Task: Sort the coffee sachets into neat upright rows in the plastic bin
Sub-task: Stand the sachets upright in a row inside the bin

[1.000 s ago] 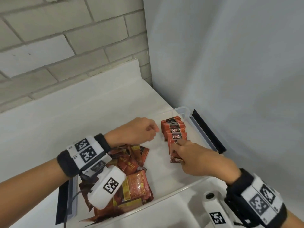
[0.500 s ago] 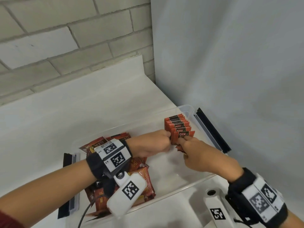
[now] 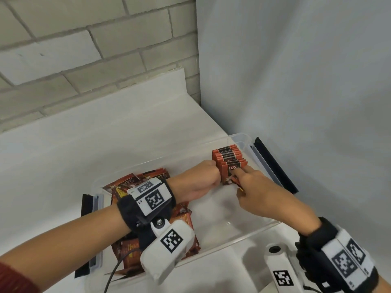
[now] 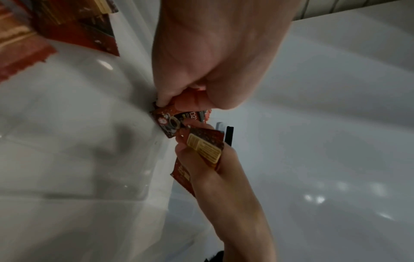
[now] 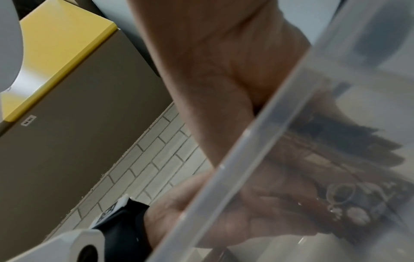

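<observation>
A clear plastic bin (image 3: 238, 136) stands on the white counter. An upright row of red coffee sachets (image 3: 229, 155) fills its far right corner. My left hand (image 3: 213, 172) is curled against the row's left side, and in the left wrist view its fingers (image 4: 164, 101) pinch the front sachet (image 4: 170, 122). Just in front of the row, my right hand (image 3: 240, 176) touches the front "D2X" sachet and grips loose sachets (image 4: 205, 148) in its fingers. A loose pile of sachets (image 3: 148, 179) lies at the bin's left end, partly hidden by my left forearm.
Black latch flaps hang on the bin's right end (image 3: 275, 166) and left end (image 3: 90, 208). A grey wall rises close on the right and a brick wall stands behind the counter. The right wrist view looks through the bin's blurred clear wall (image 5: 246, 141).
My left hand has moved right from above the loose pile to the row and now pinches its front sachets. The right hand stayed at the row's front.
</observation>
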The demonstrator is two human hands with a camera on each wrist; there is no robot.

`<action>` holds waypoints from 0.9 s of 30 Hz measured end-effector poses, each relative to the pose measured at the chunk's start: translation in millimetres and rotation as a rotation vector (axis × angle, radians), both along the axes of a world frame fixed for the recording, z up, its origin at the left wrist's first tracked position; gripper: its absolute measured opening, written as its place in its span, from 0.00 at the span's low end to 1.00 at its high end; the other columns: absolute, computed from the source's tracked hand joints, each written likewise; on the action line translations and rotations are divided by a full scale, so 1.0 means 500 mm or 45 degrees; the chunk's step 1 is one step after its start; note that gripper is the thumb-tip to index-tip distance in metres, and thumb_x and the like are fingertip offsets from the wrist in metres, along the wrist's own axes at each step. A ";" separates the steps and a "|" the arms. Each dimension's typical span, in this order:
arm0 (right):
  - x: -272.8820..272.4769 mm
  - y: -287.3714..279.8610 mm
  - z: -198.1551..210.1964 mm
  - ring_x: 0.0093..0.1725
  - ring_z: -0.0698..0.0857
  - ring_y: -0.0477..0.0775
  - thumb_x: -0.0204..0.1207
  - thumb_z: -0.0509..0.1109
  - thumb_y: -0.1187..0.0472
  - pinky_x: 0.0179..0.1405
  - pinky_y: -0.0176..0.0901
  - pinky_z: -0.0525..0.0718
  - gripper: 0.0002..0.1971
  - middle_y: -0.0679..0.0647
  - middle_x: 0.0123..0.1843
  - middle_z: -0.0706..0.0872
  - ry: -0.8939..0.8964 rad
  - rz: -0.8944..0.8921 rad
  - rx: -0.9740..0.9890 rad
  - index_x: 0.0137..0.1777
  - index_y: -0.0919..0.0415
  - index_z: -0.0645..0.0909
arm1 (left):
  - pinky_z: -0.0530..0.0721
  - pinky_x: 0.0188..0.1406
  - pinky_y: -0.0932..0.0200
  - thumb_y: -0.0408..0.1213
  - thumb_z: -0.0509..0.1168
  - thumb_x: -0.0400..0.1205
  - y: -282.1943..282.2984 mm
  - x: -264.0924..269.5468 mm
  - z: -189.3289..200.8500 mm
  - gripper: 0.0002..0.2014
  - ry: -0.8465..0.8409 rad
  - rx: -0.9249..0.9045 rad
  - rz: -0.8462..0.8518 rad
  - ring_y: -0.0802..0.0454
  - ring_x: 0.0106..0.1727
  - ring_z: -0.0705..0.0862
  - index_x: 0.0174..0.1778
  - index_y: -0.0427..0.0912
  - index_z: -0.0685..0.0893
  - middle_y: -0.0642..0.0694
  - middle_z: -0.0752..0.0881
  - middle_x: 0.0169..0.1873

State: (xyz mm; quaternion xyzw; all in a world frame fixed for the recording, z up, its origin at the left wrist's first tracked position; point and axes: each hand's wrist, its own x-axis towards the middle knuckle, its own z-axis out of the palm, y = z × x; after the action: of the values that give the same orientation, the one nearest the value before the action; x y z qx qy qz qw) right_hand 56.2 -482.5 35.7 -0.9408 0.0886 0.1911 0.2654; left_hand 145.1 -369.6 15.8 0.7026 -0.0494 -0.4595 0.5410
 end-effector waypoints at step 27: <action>0.015 -0.055 0.029 0.48 0.92 0.61 0.65 0.75 0.63 0.54 0.55 0.89 0.16 0.65 0.49 0.91 -0.145 -0.497 1.520 0.54 0.65 0.86 | 0.86 0.49 0.59 0.58 0.66 0.73 0.033 0.028 0.117 0.20 -0.718 -0.059 -0.348 0.56 0.46 0.86 0.52 0.48 0.83 0.50 0.87 0.42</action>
State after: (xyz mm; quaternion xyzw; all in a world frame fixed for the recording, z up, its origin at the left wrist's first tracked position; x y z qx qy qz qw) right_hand 63.4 -510.2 50.4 -0.6057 0.1225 0.1054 0.7791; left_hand 159.2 -353.0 74.5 0.7768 -0.3019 -0.3138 0.4549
